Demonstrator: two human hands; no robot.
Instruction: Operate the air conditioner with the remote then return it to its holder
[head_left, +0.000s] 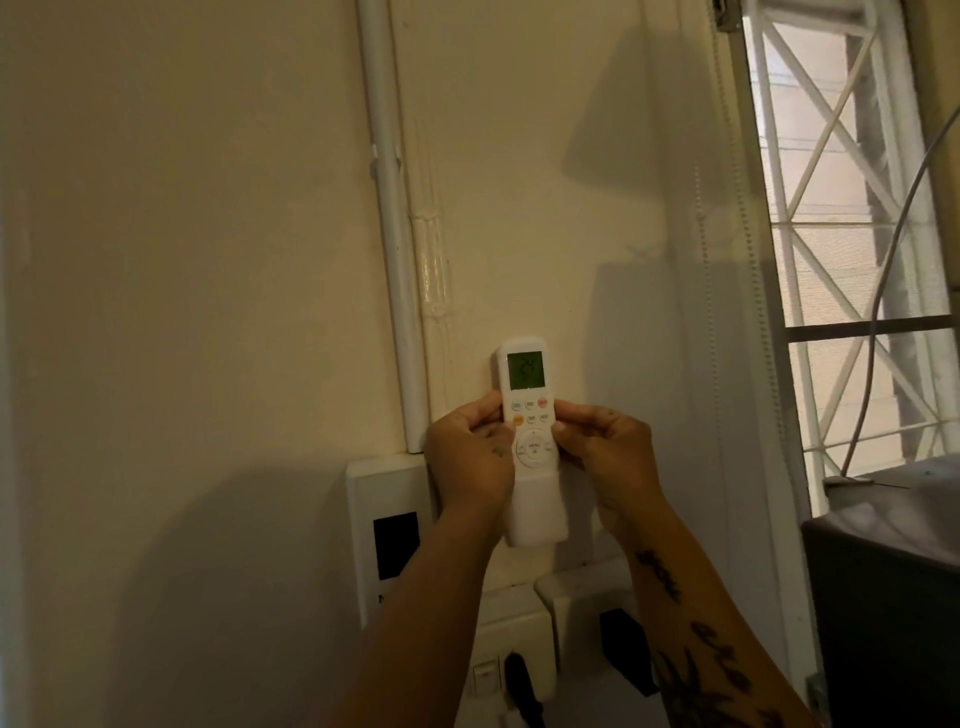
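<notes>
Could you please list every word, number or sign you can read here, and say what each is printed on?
"MENU" and "OK": centre of the round pad on the white plastic remote control.
Green screen: digits blurred, unreadable.
Small coloured buttons: labels too small.
Forearm tattoo lettering: unreadable.

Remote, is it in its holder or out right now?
In. The remote stands upright with its lower end inside the wall holder; both hands, left and right, grip its sides.

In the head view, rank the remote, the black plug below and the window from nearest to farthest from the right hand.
1. Remote: touched by the right hand, on its left.
2. Black plug: below the hand.
3. Window: far to the upper right.
</notes>
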